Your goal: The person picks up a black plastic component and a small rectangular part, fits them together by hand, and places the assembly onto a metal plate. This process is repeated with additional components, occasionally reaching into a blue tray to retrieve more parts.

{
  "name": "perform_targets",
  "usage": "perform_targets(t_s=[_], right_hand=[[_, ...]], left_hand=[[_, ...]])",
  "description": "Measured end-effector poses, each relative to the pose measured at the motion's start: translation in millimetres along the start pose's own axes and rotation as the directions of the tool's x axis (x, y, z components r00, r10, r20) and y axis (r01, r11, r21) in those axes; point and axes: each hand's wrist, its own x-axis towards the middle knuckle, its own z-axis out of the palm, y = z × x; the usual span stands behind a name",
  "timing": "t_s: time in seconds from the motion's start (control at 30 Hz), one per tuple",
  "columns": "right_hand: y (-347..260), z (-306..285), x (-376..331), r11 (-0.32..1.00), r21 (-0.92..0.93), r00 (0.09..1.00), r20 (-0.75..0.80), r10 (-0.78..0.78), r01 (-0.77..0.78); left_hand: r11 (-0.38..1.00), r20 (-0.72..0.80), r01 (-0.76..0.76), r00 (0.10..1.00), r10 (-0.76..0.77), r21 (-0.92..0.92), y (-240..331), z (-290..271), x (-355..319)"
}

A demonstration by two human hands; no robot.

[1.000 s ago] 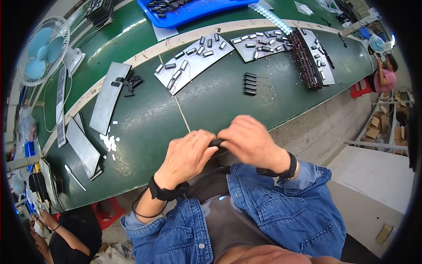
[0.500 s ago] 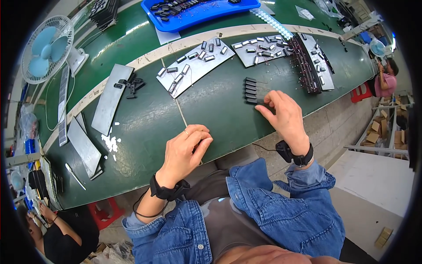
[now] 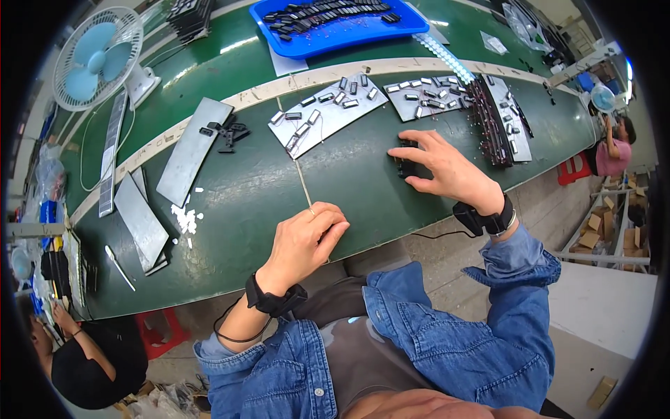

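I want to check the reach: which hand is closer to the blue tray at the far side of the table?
Right. The right hand lies below the blue tray, further up the table; the left hand stays at the near edge.

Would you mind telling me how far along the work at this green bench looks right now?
Done: small dark parts already lie spread on the grey plates.
In hand: the left hand pinches a thin rod, while the right hand covers a black comb-like piece on the bench.
Left: the blue tray holds many more dark parts.
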Motion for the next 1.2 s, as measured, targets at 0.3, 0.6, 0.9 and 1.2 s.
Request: perform_targets(t_s=[0.3, 0.6, 0.9, 1.2], right_hand=[[-14.5, 2.0, 6.0, 1.0, 0.009, 1.0, -0.002, 0.005, -0.005], [-18.4, 14.9, 5.2, 0.997, -0.042, 0.994, -0.085, 0.067, -0.07], [-6.4, 25.3, 3.9, 1.0, 0.023, 0.976, -0.216, 0.019, -0.014], [5.3, 3.3, -11.8, 0.973, 0.213, 0.947, -0.286, 0.147, -0.087]], left_hand=[[0.999, -0.001, -0.013, 1.0, 0.013, 0.037, 3.5, -2.9, -2.7], [0.999, 0.009, -0.031, 0.999, 0.031, 0.008, 1.5, -1.5, -2.2], [0.999, 0.002, -0.005, 1.0, 0.004, 0.032, 1.4, -1.0, -0.5], [0.999, 0.015, 0.013, 1.0, -0.013, 0.029, 1.5, -0.1, -1.1]])
